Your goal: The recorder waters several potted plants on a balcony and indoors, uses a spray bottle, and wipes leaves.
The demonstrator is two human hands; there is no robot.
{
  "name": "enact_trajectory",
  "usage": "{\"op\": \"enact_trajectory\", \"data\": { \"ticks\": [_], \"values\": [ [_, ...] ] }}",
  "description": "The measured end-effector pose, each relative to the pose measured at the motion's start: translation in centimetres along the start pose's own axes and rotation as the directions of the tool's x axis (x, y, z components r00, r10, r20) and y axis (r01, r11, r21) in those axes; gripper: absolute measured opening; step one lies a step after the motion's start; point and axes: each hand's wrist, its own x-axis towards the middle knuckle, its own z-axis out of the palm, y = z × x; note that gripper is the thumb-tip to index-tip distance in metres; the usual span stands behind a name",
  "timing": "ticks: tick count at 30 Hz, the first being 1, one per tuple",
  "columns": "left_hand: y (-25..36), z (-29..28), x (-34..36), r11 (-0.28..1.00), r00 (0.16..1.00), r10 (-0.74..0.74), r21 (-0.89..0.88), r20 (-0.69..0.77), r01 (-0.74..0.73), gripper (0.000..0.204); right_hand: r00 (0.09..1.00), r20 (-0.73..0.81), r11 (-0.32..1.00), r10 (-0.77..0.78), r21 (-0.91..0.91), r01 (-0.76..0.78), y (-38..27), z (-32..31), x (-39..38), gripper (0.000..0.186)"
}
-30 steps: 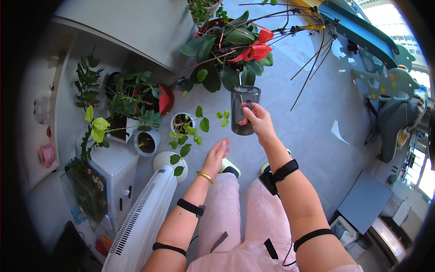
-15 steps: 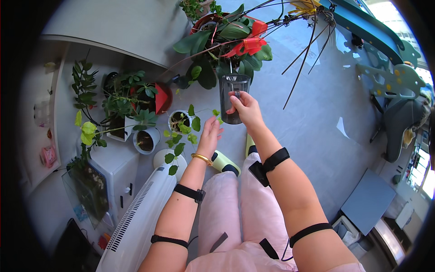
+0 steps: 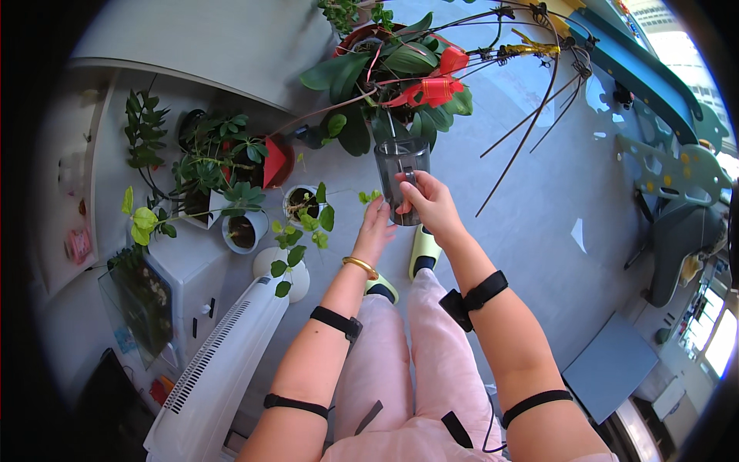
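My right hand [image 3: 428, 203] is closed round the handle of a dark see-through jug [image 3: 391, 165]. The jug's rim faces a large potted plant [image 3: 412, 58] with broad leaves and red ribbons. Between rim and leaves shows a thin pale line, too fine to identify. Close by the jug's lower left side is my left hand [image 3: 374, 232], a little blurred, its fingers stretched out. Whether those fingertips touch the jug, I cannot tell.
Long dark stems [image 3: 531, 115] arch over the floor at upper right. Several potted plants [image 3: 246, 232] stand at left, near a white slatted appliance [image 3: 212, 369]. A blue slide [image 3: 631, 54] and a grey chair [image 3: 677, 239] are at right. My green shoes [image 3: 426, 250] are below the jug.
The view has shifted. My left hand has come closer to the jug's lower side. My right hand still holds the handle, and my feet have moved apart in a step.
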Motion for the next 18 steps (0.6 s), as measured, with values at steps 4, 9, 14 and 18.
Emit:
{"op": "enact_trajectory", "data": {
  "ticks": [4, 9, 14, 18],
  "values": [
    [0.5, 1.6, 0.3, 0.997, 0.999, -0.05, -0.062, -0.011, 0.05, 0.065, 0.999, 0.035, 1.0, -0.006, -0.022, 0.007, -0.3, -1.0, 0.6, 0.022],
    [0.7, 2.6, 1.0, 0.994, 0.999, -0.029, -0.108, 0.019, 0.031, 0.067, 0.999, 0.046, 0.997, 0.02, -0.079, -0.016, -1.4, -1.9, 1.3, 0.022],
    [0.5, 3.6, 1.8, 0.989, 0.999, -0.011, -0.145, 0.047, 0.017, 0.069, 0.996, 0.07, 0.989, 0.055, -0.139, -0.045, -2.7, -2.7, 2.3, 0.022],
    [0.5, 4.3, 2.0, 0.989, 0.999, -0.018, -0.143, 0.034, 0.022, 0.067, 0.994, 0.076, 0.975, 0.08, -0.211, -0.063, -3.1, -3.6, 3.1, 0.026]
  ]
}}
